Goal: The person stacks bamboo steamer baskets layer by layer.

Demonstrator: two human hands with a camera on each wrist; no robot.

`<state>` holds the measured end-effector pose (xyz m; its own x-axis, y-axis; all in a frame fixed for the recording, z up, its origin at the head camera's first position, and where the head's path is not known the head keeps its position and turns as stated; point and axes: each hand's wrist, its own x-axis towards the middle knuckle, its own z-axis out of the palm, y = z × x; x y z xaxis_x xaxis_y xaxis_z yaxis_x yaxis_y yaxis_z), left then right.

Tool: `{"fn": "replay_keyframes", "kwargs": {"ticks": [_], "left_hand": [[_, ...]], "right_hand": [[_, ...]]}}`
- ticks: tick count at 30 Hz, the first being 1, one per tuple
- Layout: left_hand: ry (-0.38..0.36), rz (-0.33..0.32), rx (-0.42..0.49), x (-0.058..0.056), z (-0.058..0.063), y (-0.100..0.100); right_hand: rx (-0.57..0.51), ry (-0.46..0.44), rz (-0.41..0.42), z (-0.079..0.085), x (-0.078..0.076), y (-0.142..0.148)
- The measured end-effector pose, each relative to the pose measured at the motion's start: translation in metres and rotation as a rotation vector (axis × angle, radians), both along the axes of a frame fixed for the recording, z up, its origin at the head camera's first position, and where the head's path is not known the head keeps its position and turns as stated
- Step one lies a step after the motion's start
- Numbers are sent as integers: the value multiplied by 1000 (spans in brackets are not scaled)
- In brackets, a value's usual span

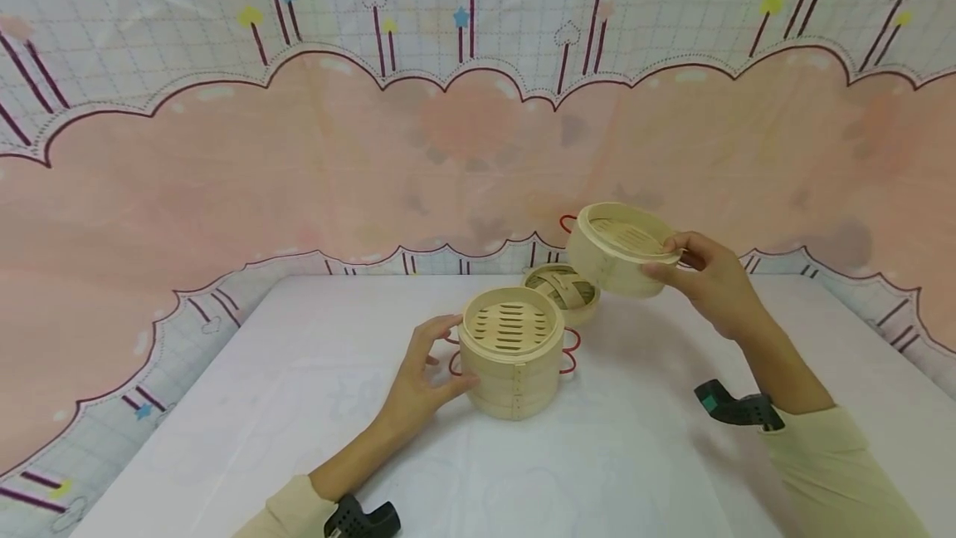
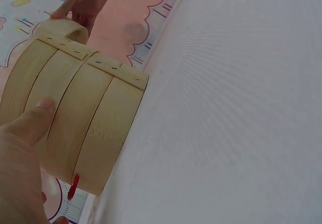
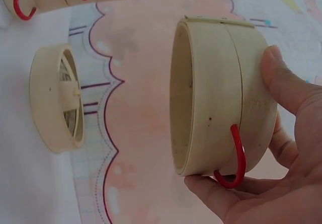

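Observation:
A stack of two bamboo steamer baskets (image 1: 515,380) stands on the table, slatted side up, with red loop handles at its sides. My left hand (image 1: 429,364) grips the stack's left side; in the left wrist view the thumb (image 2: 37,118) presses the bamboo wall. Up and to the right, my right hand (image 1: 705,281) holds another bamboo steamer basket (image 1: 616,260) in the air, tilted, pinched at its right rim. The right wrist view shows its hollow underside and a red handle (image 3: 241,156). Behind the stack a round steamer lid (image 1: 568,293) with woven strips lies on the table, partly hidden.
The white table (image 1: 358,455) reaches back to a pink and white patterned cloth backdrop (image 1: 373,164). Dark wrist cameras are strapped to both forearms, beside pale sleeves (image 1: 836,463).

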<state>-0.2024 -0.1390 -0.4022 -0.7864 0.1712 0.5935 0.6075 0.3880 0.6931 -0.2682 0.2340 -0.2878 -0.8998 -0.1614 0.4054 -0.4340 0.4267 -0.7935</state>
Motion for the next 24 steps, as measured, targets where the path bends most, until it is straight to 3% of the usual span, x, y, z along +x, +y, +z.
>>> {"fn": "replay_keyframes", "kwargs": {"ticks": [10,24], "left_hand": [[1,2,8,19,25,9],[8,-13,7,20,25,7]], "right_hand": [[32,24,87,7,-1,-22],[-9,16,236,10,-4,-53]]}}
